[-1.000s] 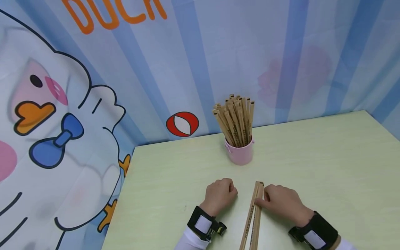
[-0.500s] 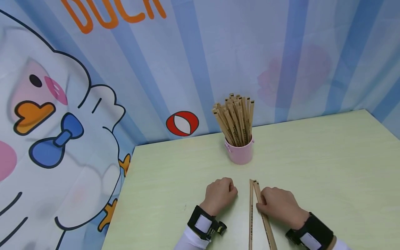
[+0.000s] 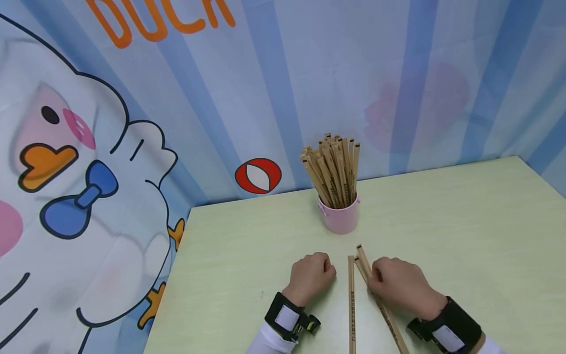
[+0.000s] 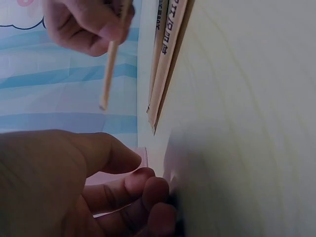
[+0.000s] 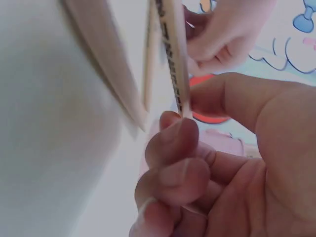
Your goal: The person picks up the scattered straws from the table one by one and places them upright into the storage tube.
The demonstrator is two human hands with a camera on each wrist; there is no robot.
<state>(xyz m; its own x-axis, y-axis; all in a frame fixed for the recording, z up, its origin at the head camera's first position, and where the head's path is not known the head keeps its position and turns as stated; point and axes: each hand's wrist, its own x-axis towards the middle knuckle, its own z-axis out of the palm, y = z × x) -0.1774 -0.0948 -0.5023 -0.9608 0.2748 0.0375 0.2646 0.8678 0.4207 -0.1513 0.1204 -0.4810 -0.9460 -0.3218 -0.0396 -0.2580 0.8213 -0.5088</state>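
Observation:
My right hand (image 3: 404,285) pinches a chopstick in a printed brown paper sleeve (image 5: 173,54) between thumb and fingers. In the left wrist view this chopstick is raised off the table. Two more sleeved chopsticks lie below it: one (image 3: 351,305) runs straight toward the front edge, and the other slants beneath the held one, partly hidden by it and the hand. To their left, my left hand (image 3: 311,279) rests on the table with loosely curled fingers. In the left wrist view its thumb and fingertips have nothing between them.
A pink bucket (image 3: 340,220) packed with upright sleeved chopsticks (image 3: 333,172) stands near the table's back edge, beyond both hands. A blue striped cloth (image 3: 336,73) with a duck print hangs behind and to the left of the pale table (image 3: 239,246).
The chopsticks have spread apart: one has shifted left, others have swung out to the right. My right hand now lifts one above another. The left hand has stayed in place.

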